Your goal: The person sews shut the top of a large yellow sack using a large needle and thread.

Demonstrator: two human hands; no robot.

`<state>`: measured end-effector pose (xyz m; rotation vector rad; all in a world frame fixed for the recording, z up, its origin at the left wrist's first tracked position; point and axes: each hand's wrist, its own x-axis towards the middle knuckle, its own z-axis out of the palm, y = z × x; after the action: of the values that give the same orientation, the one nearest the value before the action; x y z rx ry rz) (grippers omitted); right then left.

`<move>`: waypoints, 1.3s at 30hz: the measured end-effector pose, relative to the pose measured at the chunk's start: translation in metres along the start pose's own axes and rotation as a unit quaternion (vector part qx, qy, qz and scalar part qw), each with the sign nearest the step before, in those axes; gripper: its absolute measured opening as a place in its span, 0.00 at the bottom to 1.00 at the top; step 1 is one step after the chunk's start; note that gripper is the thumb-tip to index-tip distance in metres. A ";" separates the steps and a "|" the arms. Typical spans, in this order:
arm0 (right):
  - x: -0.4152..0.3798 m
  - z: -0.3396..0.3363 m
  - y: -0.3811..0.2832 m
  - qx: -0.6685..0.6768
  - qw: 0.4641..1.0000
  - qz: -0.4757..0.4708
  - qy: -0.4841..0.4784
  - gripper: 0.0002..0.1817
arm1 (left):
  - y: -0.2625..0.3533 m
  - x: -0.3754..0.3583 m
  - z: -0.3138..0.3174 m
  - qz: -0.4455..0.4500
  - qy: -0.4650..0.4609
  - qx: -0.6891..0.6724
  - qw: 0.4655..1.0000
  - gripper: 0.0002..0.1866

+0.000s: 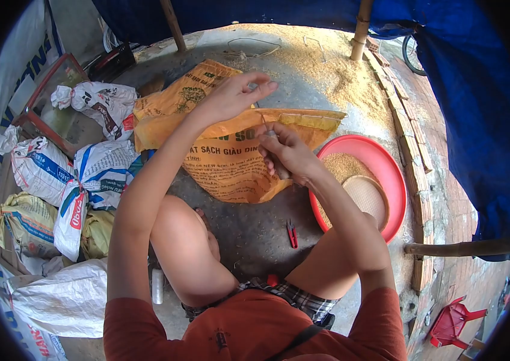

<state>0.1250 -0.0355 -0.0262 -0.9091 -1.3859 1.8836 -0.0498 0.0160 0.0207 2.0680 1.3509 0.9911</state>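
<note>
An orange printed sack (pixel 225 159) lies in front of me, its folded upper edge running across below my hands. My right hand (pixel 285 150) is wrapped around an awl (pixel 281 171), whose thin metal tip points up at the folded edge. Whether the tip goes through the sack is too small to tell. Above that edge is my left hand (pixel 240 96), its fingers stretched to the right and apart, with nothing visible in them. A pale thread (pixel 312 115) runs along the right part of the fold.
Red-handled snips (pixel 291 233) lie on the floor between my legs. A red basin (pixel 394 174) at the right holds grain and a round woven sieve (pixel 363 198). Several filled sacks (pixel 38 168) crowd the left. Spread grain (pixel 351 81) lies beyond, beside a brick edging (pixel 414 150).
</note>
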 end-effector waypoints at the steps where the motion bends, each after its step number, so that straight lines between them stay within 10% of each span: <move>1: 0.001 -0.003 0.005 0.007 1.000 -0.006 -0.015 0.07 | -0.014 0.004 0.007 0.035 -0.026 0.000 0.999 0.29; 8: 0.001 -0.004 0.010 0.076 0.996 0.000 -0.035 0.06 | -0.007 0.008 -0.011 -0.114 -0.223 -0.038 0.967 0.36; 18: 0.003 -0.002 0.014 0.097 0.994 0.001 -0.045 0.05 | -0.014 -0.003 -0.002 0.003 -0.124 -0.053 0.991 0.37; 27: 0.001 -0.007 0.017 0.037 0.996 -0.010 -0.078 0.04 | -0.003 0.010 -0.011 -0.167 -0.303 -0.042 0.937 0.44; 39: 0.004 -0.005 0.020 0.091 0.995 -0.006 -0.049 0.06 | -0.034 -0.005 -0.025 -0.031 -0.190 -0.087 0.977 0.10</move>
<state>0.1258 -0.0349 -0.0471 -0.7275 -1.2473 2.0307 -0.0903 0.0254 0.0103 1.9463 1.0820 0.6199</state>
